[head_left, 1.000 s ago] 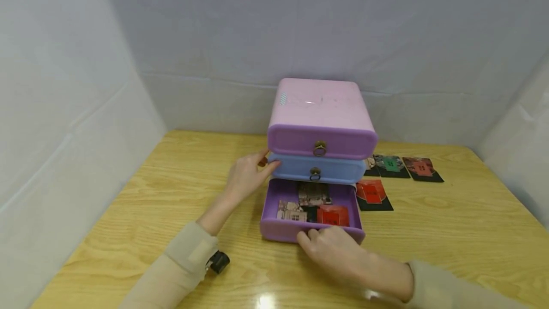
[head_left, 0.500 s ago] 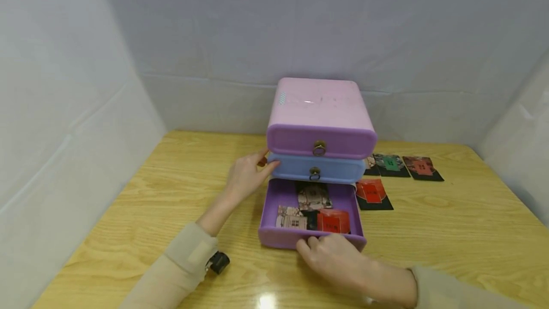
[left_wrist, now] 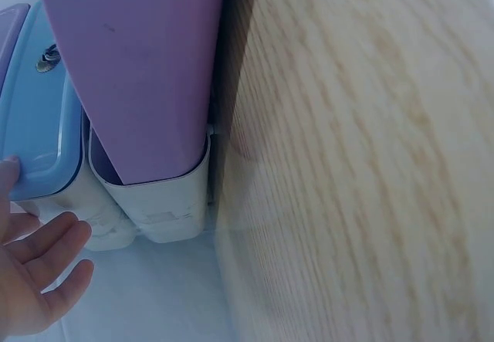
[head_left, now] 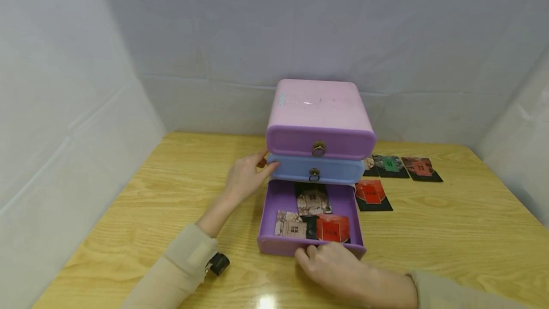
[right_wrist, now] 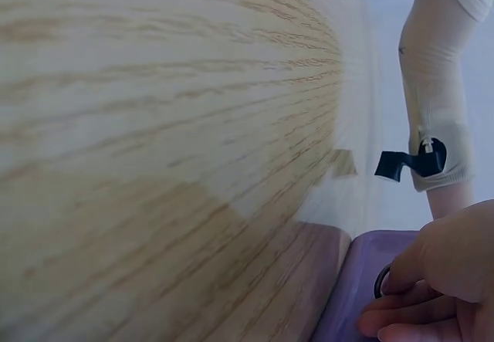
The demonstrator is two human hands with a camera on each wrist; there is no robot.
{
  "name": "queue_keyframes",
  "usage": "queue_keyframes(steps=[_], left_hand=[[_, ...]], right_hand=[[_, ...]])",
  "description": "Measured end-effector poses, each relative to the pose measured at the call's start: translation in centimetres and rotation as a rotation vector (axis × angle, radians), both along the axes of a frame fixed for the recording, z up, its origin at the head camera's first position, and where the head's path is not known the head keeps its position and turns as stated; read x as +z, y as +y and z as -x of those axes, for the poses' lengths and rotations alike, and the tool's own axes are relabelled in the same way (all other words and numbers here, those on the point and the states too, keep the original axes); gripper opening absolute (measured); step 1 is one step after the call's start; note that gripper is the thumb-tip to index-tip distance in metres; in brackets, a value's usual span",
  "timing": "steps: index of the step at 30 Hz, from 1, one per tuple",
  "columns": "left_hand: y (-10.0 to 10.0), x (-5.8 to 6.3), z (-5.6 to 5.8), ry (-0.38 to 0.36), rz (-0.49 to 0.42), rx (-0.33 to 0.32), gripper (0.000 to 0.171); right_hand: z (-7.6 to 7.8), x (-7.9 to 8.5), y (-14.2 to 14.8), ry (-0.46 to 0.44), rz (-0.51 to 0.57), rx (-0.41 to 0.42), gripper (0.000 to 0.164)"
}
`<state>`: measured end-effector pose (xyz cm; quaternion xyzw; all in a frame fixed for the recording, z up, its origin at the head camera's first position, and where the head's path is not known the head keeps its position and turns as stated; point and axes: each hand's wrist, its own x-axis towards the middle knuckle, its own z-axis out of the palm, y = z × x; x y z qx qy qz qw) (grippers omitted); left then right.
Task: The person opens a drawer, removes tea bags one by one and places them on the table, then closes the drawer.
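My left hand (head_left: 246, 178) stays at the left side of a small stacked drawer unit (head_left: 319, 104). Its thumb touches the blue middle drawer (head_left: 339, 170), and its other fingers reach loosely along the casing in the left wrist view. The purple bottom drawer (head_left: 268, 244) stands pulled out. My right hand (head_left: 334, 268) is at its front, pinching the ring pull (right_wrist: 380, 283), which is partly hidden by the fingers. Inside lie a beige flat packet (head_left: 291, 228), a red packet (head_left: 332, 228) and a dark patterned packet (head_left: 313, 199).
Flat packets lie on the wooden table (head_left: 450, 232) right of the unit: a red one (head_left: 371, 192), a green one (head_left: 390, 165), a reddish one (head_left: 422, 167) and one partly hidden. The purple top drawer (head_left: 296, 142) is closed. White cloth (head_left: 206, 37) surrounds the table.
My right hand has drawn the purple bottom drawer farther out towards me, so more of the packets inside shows. My left hand has kept its place at the unit's side.
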<state>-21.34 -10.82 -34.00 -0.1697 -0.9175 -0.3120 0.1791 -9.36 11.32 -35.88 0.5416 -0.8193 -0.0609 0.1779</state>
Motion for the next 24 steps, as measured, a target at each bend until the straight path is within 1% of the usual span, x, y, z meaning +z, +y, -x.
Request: queue_keyframes(steps=[5, 12, 18, 21, 24], left_hand=[[0.0, 0.0, 0.0, -0.009, -0.005, 0.001, 0.045], [0.0, -0.1, 0.0, -0.017, 0.005, 0.009, 0.045], [0.0, 0.0, 0.0, -0.02, 0.007, 0.003, 0.047], [0.0, 0.0, 0.0, -0.019, 0.008, 0.005, 0.048], [0.0, 0.0, 0.0, -0.021, 0.006, 0.002, 0.047]], right_hand=[[-0.3, -0.1, 0.0, 0.014, -0.014, 0.002, 0.019], [-1.0, 0.1, 0.1, -0.039, -0.027, 0.021, 0.015], [-1.3, 0.1, 0.1, -0.03, -0.014, 0.02, 0.016], [-1.3, 0.6, 0.1, -0.104, -0.053, 0.012, 0.014], [-1.2, 1.4, 0.4, -0.232, -0.075, 0.022, 0.011]])
